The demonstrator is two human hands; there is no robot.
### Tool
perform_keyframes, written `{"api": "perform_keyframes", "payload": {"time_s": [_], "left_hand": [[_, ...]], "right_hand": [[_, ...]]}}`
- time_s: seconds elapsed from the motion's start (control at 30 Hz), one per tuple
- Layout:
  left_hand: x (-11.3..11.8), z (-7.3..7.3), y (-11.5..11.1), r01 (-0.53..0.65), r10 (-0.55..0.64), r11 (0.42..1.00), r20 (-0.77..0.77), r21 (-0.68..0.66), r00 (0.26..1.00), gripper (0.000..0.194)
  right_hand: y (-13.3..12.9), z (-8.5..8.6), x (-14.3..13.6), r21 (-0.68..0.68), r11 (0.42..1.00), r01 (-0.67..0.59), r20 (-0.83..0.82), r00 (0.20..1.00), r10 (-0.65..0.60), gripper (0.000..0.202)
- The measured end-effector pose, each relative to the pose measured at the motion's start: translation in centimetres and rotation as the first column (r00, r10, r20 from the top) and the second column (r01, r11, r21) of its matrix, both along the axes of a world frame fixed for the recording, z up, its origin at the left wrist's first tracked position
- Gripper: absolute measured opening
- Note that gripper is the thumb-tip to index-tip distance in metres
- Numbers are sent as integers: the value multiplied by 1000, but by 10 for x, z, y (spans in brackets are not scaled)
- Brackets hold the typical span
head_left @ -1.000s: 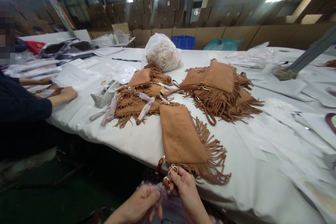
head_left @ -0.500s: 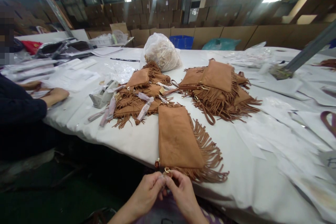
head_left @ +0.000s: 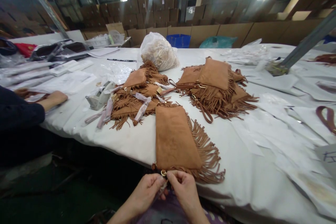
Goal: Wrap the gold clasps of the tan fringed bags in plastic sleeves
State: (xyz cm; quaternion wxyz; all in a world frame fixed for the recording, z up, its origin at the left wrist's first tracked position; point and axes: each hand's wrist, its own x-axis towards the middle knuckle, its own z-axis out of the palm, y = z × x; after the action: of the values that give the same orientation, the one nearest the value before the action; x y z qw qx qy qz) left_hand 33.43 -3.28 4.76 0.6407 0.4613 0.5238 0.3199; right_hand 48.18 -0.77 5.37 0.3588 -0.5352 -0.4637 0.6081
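A tan fringed pouch (head_left: 175,136) lies flat at the table's near edge, its fringe spread to the right. Just below its near edge, a gold ring (head_left: 163,173) shows between my hands. My left hand (head_left: 148,190) is closed in a pinch just under the ring, on what looks like the pouch's strap end with a pale, see-through bit of wrapping. Close beside it, my right hand (head_left: 185,190) pinches thumb against forefinger by the ring; what is between them is too small to make out. The fingers hide most of the strap.
Fringed pouches with plastic-wrapped straps (head_left: 143,106) lie left of centre, beside a grey tape dispenser (head_left: 101,94). Another pouch pile (head_left: 215,80) is at right. Behind stands a stuffed plastic bag (head_left: 159,52). A co-worker's arm (head_left: 54,99) rests at left; a metal post (head_left: 304,45) rises at right.
My right hand has shifted slightly, and its fingers sit a little apart from my left fingertips. The whole view has moved slightly; the pouch lies as before.
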Motion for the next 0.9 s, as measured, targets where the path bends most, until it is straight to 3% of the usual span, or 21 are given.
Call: {"api": "perform_keyframes", "payload": {"time_s": [0.13,0.23,0.4,0.47,0.57,0.7,0.8,0.9], "left_hand": [[5,1,6,-93,96,995,53,-45,994,57],[3,2,6,-136,144,988,111,-74,983,54],[-6,-6,3,-169,201,962,136,-216,970,51],[-9,-9,2,-166,213,952,167,-257,963,53],[-11,-10,0,-226,309,922,246,-315,918,50],[-8,-13,-3,-370,459,872,268,-321,847,48],[-5,-15,-5,-432,502,851,224,-297,835,47],[-6,-16,-6,-422,504,853,276,-307,818,44]], "right_hand": [[-5,11,1,138,978,-159,111,983,144,40],[-9,19,7,275,911,-309,247,938,243,38],[-8,17,11,619,734,-280,391,920,21,21],[-4,7,7,656,665,-358,474,880,6,22],[3,-14,4,638,612,-467,622,781,-52,24],[4,-31,6,633,611,-476,640,765,-67,27],[4,-26,8,593,658,-464,610,793,10,23],[5,-13,9,568,698,-435,561,826,58,19]]}}
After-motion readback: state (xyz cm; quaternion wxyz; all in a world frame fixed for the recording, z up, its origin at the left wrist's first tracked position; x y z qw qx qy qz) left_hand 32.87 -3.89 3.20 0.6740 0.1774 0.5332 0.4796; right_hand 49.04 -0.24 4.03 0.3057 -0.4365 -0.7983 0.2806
